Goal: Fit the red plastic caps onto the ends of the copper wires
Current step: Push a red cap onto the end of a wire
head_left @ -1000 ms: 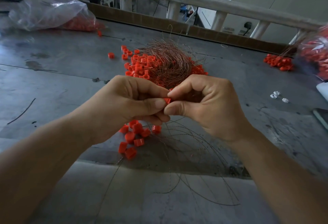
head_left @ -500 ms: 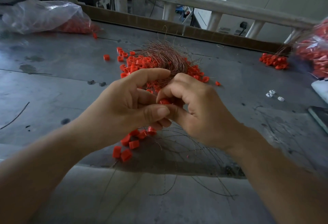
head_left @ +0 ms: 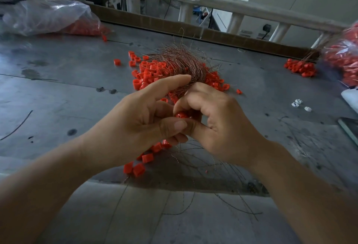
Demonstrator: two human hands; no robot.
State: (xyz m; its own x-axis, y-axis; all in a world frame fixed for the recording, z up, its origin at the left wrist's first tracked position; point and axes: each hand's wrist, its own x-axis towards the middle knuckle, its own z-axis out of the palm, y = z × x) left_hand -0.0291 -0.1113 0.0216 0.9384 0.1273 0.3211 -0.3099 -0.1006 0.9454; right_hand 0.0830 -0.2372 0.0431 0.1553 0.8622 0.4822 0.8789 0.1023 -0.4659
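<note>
At the far left of the table (head_left: pixel 58 92) I see a clear bag (head_left: pixel 48 17) with red caps inside. My left hand (head_left: pixel 135 125), forefinger out straight, pinches one red cap (head_left: pixel 181 115) together with the curled fingers of my right hand (head_left: pixel 219 127). Just beyond them the copper wires (head_left: pixel 180 63) lie bundled on a loose cap pile (head_left: pixel 149 73). At the far right a second bag (head_left: pixel 344 60) also holds caps. A second ago that forefinger was curled. I count two bags and three white bits (head_left: pixel 299 104).
</note>
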